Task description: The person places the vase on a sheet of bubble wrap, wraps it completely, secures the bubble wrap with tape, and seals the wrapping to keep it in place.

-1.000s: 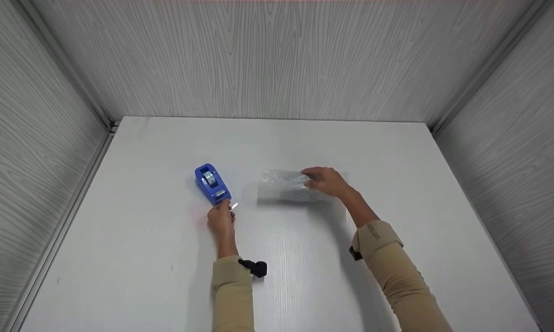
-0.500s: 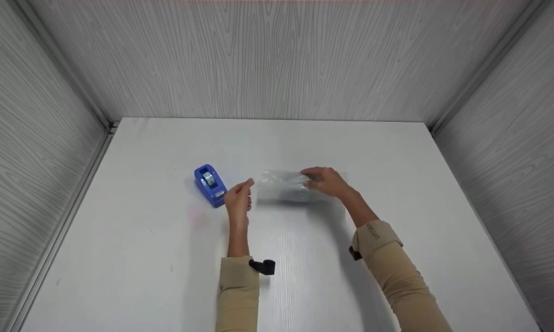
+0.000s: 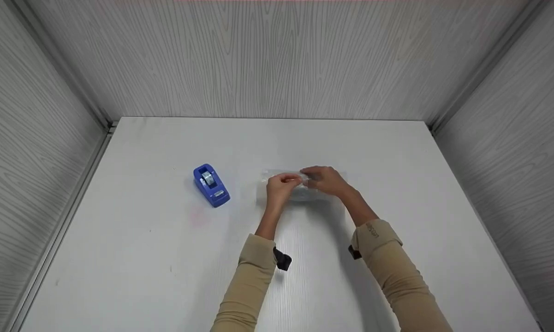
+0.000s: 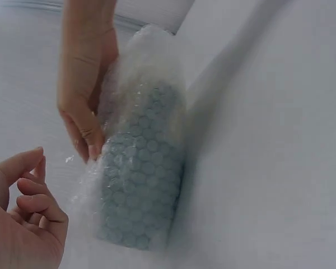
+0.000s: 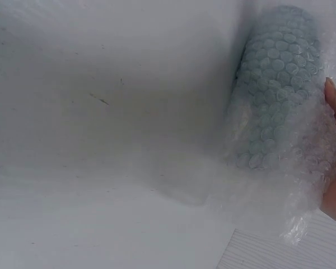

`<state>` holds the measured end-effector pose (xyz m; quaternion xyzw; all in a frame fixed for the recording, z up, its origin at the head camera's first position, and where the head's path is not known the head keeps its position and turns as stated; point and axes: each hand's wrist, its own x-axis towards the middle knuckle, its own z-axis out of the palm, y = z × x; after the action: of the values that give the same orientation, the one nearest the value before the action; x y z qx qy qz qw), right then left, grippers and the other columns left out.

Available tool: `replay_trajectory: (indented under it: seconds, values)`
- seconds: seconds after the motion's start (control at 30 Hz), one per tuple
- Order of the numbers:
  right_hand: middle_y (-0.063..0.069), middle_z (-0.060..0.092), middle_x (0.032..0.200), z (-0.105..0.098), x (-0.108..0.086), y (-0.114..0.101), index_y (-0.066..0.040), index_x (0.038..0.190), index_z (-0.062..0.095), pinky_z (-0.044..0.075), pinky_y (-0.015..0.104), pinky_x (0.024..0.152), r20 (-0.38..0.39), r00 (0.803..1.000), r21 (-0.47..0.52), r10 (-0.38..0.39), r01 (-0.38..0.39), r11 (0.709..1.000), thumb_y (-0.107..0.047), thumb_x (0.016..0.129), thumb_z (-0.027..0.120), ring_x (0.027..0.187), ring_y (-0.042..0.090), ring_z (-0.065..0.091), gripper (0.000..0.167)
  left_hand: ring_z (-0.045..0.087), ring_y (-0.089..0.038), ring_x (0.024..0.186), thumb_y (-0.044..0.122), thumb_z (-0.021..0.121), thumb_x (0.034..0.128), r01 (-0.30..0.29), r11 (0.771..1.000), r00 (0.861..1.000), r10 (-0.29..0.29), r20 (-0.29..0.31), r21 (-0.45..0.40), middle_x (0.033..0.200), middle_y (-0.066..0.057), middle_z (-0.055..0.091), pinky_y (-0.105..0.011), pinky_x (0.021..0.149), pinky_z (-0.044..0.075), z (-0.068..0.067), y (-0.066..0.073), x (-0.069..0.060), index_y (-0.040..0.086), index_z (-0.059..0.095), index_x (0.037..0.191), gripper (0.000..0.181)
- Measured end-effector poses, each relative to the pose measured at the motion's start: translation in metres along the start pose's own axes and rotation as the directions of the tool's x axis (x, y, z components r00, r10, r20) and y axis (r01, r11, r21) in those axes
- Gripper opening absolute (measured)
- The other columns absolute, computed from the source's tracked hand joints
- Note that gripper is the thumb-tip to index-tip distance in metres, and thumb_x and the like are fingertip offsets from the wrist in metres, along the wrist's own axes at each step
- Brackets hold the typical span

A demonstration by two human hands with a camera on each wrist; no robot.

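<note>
A bundle in clear bubble wrap lies on the white table; something pale blue-green shows through the wrap, its kind hidden. My right hand holds the wrap from the far side, thumb and fingers spread over its upper surface. My left hand is over the bundle's left part, thumb and forefinger pinched together. A small glint of clear tape shows by those fingertips in the left wrist view; most of the strip cannot be made out. The blue tape dispenser stands to the left, apart from both hands.
Grey wood-grain panels rise behind the table and along both sides. Loose ends of wrap stick out beyond the bundle.
My left hand has left the tape dispenser with a strip of tape and moved right and away from me, over the bundle. My right hand has stayed on the wrap.
</note>
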<state>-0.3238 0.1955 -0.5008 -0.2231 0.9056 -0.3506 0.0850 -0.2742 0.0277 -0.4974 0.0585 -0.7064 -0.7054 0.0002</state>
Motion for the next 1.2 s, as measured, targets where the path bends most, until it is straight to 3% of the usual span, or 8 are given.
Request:
replay_trajectory:
  seconds: [0.13, 0.33, 0.47, 0.77, 0.97, 1.2]
  values:
    - [0.013, 0.057, 0.121, 0.000, 0.000, -0.001, -0.005, 0.122, 0.059, 0.039, 0.041, 0.092, -0.004, 1.000, -0.002, -0.010, 0.010, 1.000, -0.018, 0.088, 0.061, 0.113, 0.026, 0.051, 0.037, 0.055, -0.012, 0.067, 0.008, 0.071, 0.0788, -0.023, 0.999, 0.999, 0.024, -0.028, 0.025, 0.075, -0.006, 0.065, -0.022, 0.058, 0.043, 0.006, -0.007, 0.004, -0.003, 0.070, 0.086, 0.014]
    - [0.012, 0.057, 0.120, 0.000, -0.001, -0.001, -0.004, 0.120, 0.060, 0.037, 0.041, 0.094, -0.010, 1.000, -0.017, -0.018, 0.017, 1.000, -0.016, 0.087, 0.062, 0.113, 0.026, 0.050, 0.036, 0.056, -0.011, 0.063, 0.013, 0.072, 0.0784, -0.059, 0.986, 0.997, 0.067, -0.049, 0.158, 0.074, -0.004, 0.065, -0.022, 0.055, 0.043, 0.011, -0.015, 0.007, 0.001, 0.071, 0.084, 0.013]
    - [0.012, 0.057, 0.121, 0.000, -0.001, -0.001, -0.004, 0.121, 0.060, 0.037, 0.040, 0.095, -0.012, 1.000, -0.009, -0.021, 0.020, 1.000, -0.016, 0.087, 0.061, 0.114, 0.026, 0.050, 0.036, 0.056, -0.011, 0.061, 0.013, 0.071, 0.0788, -0.076, 0.976, 0.992, 0.095, -0.085, 0.202, 0.072, -0.002, 0.065, -0.023, 0.054, 0.042, 0.013, -0.017, 0.007, 0.003, 0.072, 0.083, 0.010]
    - [0.014, 0.057, 0.121, 0.001, -0.001, 0.000, -0.002, 0.122, 0.059, 0.036, 0.042, 0.095, -0.010, 0.999, 0.010, -0.039, 0.039, 0.999, -0.020, 0.089, 0.061, 0.115, 0.028, 0.049, 0.038, 0.053, -0.012, 0.056, 0.012, 0.069, 0.0791, -0.068, 0.963, 0.985, 0.107, -0.138, 0.260, 0.067, -0.001, 0.063, -0.025, 0.052, 0.040, 0.014, -0.016, 0.009, 0.005, 0.071, 0.081, 0.007]
    - [0.014, 0.057, 0.121, 0.001, -0.001, -0.002, -0.003, 0.122, 0.059, 0.037, 0.041, 0.095, -0.008, 0.999, 0.010, -0.035, 0.035, 0.999, -0.019, 0.088, 0.062, 0.114, 0.028, 0.049, 0.037, 0.054, -0.013, 0.060, 0.011, 0.070, 0.0791, -0.047, 0.958, 0.986, 0.090, -0.140, 0.283, 0.070, -0.002, 0.064, -0.026, 0.055, 0.041, 0.012, -0.015, 0.013, 0.004, 0.071, 0.082, 0.007]
    - [0.014, 0.059, 0.118, 0.001, -0.001, -0.002, -0.002, 0.120, 0.060, 0.039, 0.041, 0.092, -0.022, 0.998, -0.013, -0.066, 0.065, 0.998, -0.016, 0.087, 0.063, 0.110, 0.028, 0.052, 0.036, 0.056, -0.014, 0.063, 0.011, 0.069, 0.0806, -0.044, 0.948, 0.992, 0.080, -0.103, 0.314, 0.073, -0.003, 0.064, -0.026, 0.056, 0.043, 0.011, -0.013, 0.016, 0.004, 0.070, 0.083, 0.007]
